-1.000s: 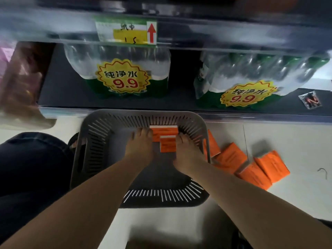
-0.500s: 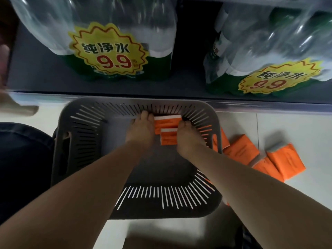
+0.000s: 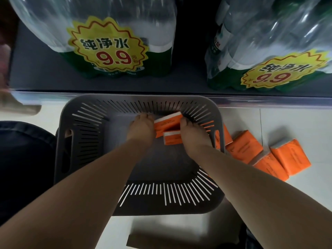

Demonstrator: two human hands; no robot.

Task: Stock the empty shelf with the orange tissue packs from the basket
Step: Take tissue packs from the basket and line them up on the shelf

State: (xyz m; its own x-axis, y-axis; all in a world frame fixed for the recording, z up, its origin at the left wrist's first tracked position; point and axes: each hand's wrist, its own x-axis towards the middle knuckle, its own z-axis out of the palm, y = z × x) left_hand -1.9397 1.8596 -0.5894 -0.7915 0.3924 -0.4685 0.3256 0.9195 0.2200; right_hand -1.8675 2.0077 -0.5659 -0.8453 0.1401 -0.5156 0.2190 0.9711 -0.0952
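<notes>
Since the earlier frame the upper tissue pack (image 3: 168, 121) has tilted, its right end raised toward the basket's far wall. Centre of frame: grey slotted basket (image 3: 61, 141) on the pale floor (image 3: 287, 123). Left hand (image 3: 142, 129), fingers curled, presses the pack's left end; right hand (image 3: 191, 133), fingers curled, grips its right end. A second pack (image 3: 172, 139) lies just below, between the hands. Right: loose orange packs (image 3: 246, 146) on the floor beside the basket. Top: bottled-water packs (image 3: 111, 38) on a dark shelf (image 3: 32, 72).
</notes>
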